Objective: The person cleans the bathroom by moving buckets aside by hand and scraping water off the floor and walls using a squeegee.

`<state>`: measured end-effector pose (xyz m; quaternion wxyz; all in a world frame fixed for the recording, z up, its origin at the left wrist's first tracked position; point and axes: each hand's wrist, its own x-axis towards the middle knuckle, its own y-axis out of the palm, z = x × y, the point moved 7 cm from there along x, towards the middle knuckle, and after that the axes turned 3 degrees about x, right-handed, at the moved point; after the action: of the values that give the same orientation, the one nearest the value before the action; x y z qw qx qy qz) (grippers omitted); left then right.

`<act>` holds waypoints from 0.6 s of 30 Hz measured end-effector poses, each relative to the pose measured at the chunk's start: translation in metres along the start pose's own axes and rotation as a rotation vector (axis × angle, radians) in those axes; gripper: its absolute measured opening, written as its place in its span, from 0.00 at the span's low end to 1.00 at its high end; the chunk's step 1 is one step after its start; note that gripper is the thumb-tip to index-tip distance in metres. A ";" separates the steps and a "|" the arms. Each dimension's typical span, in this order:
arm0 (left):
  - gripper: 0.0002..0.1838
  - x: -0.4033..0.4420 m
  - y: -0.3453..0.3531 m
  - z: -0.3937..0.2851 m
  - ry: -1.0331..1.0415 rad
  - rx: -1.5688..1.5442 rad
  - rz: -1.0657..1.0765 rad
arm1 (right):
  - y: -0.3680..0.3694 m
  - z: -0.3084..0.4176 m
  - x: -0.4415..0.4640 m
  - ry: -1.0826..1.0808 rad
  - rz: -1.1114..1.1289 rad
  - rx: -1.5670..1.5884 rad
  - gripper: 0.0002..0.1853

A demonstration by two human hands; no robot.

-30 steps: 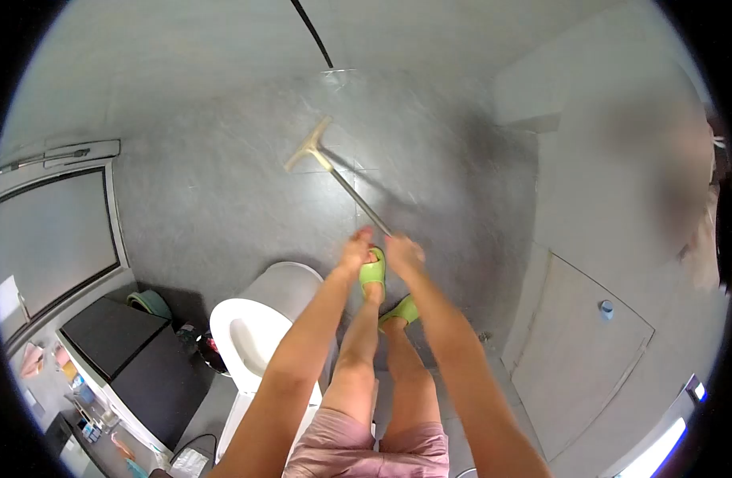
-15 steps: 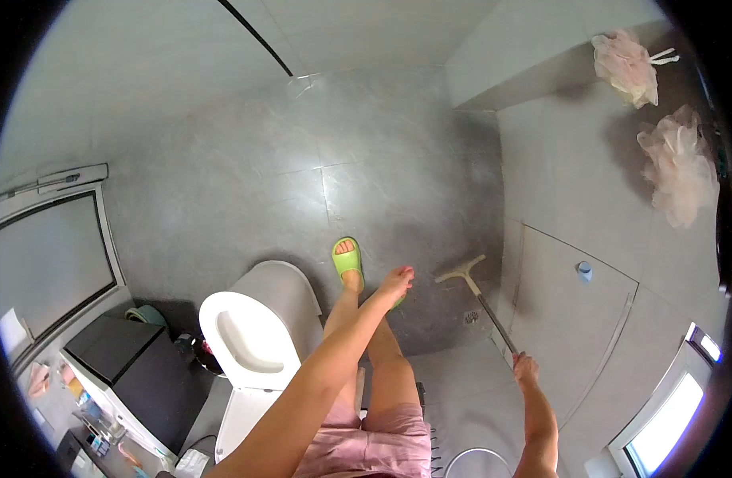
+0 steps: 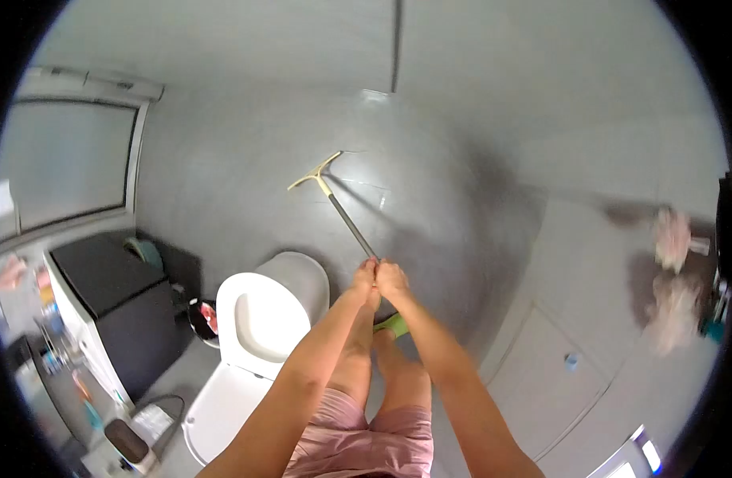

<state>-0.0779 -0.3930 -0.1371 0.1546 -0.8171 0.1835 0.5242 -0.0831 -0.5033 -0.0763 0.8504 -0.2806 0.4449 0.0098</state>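
Observation:
A floor squeegee point(image 3: 351, 225) with a pale yellow head and a grey handle reaches forward over the grey tiles, its head up and to the left. My left hand point(image 3: 364, 276) is closed round the handle's near end. Pressed close beside it, my right hand point(image 3: 393, 277) grips the same handle. The handle's end is hidden by my hands. Below them, a green slipper point(image 3: 393, 324) on my foot partly shows.
A white toilet point(image 3: 290, 271) with its lid raised stands just left of my legs. Further left are a dark-fronted cabinet point(image 3: 111, 275) and a bin point(image 3: 205, 323). Mesh bath puffs point(image 3: 673, 239) hang at the right wall. A window point(image 3: 71, 159) is at the left.
The squeegee has swung from the right side to the floor ahead, left of centre. My left hand, empty before, has joined my right on the handle. My view has turned.

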 end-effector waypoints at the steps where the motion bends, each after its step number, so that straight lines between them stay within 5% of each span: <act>1: 0.18 -0.015 -0.015 -0.021 0.000 -0.046 -0.023 | 0.009 0.024 0.012 -0.021 0.022 -0.021 0.17; 3: 0.19 -0.042 -0.047 -0.051 -0.154 -0.338 -0.083 | 0.021 0.066 0.024 -0.073 0.066 -0.088 0.18; 11: 0.27 -0.045 -0.101 -0.062 -0.033 -0.833 -0.037 | 0.042 0.161 0.052 -0.130 0.249 -0.153 0.16; 15: 0.28 -0.037 -0.092 -0.055 -0.053 -1.103 0.028 | 0.039 0.198 0.045 -0.176 0.328 -0.336 0.17; 18: 0.26 -0.038 -0.093 -0.074 0.017 -1.294 0.057 | 0.052 0.206 0.059 -0.402 0.361 -0.699 0.19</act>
<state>0.0097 -0.3388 -0.0665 -0.3846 -0.7441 -0.1464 0.5263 0.0935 -0.3732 -0.0541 0.7588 -0.4615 0.2824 0.3627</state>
